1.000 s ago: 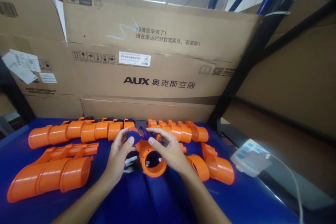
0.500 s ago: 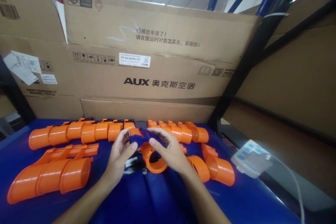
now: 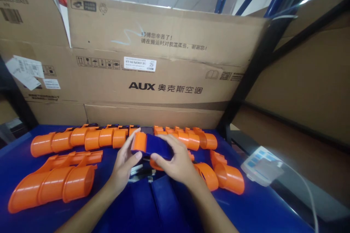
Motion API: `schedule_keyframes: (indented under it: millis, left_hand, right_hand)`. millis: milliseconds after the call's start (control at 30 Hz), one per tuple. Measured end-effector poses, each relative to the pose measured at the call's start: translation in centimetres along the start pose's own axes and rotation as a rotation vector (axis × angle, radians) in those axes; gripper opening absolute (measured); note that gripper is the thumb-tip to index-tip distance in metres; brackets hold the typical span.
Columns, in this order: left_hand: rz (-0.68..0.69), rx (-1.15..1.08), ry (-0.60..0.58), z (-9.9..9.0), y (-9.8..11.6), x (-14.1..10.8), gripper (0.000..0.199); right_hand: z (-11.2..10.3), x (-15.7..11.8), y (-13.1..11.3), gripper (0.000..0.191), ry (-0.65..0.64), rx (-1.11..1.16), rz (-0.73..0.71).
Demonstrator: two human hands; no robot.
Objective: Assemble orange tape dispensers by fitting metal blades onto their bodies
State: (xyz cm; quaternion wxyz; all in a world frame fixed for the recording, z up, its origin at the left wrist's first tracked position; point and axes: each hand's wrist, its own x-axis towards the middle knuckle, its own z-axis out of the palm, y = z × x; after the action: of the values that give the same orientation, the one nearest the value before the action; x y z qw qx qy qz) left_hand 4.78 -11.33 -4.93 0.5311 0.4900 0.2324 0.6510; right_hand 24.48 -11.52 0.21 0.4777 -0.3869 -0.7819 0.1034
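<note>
Above the middle of the blue tabletop (image 3: pixel 109 189), my two hands hold an orange plastic part with a blue plastic cover. My left hand (image 3: pixel 123 164) grips the orange part (image 3: pixel 140 142) at its left end, thumb on the near side. My right hand (image 3: pixel 179 158) is closed round the right end of the blue cover (image 3: pixel 158 146). The two pieces sit side by side, touching; whether they are locked together I cannot tell. More orange shows below my right thumb, mostly hidden. Under my hands lie blue plastic pieces (image 3: pixel 165 193) and small parts (image 3: pixel 136 169).
A row of orange ring-shaped parts (image 3: pixel 92 139) lines the back, some bearing dark pieces. Three joined orange parts (image 3: pixel 53 182) lie front left. Loose orange parts (image 3: pixel 229 177) are at right, near a white box with a cable (image 3: pixel 262 165). A large cardboard box (image 3: pixel 164 116) stands behind.
The blue cover and orange part have turned in my hands, showing their broad faces. The round orange opening below them has swung mostly out of sight.
</note>
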Motion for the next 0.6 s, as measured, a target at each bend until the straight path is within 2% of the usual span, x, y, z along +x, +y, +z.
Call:
schedule_keyframes:
  millis: [133, 333, 600]
  left_hand:
    - [0.024, 0.075, 0.002, 0.15, 0.09, 0.19, 0.064]
    - [0.093, 0.234, 0.115, 0.61, 0.37, 0.29, 0.052]
    - [0.120, 0.338, 0.164, 0.45, 0.44, 0.13, 0.043]
  right_hand:
    - [0.13, -0.25, 0.21, 0.062, 0.062, -0.115, -0.132]
    - [0.55, -0.54, 0.84, 0.065, 0.082, -0.246, -0.281]
    - [0.93, -0.71, 0.78, 0.068, 0.106, -0.258, -0.310]
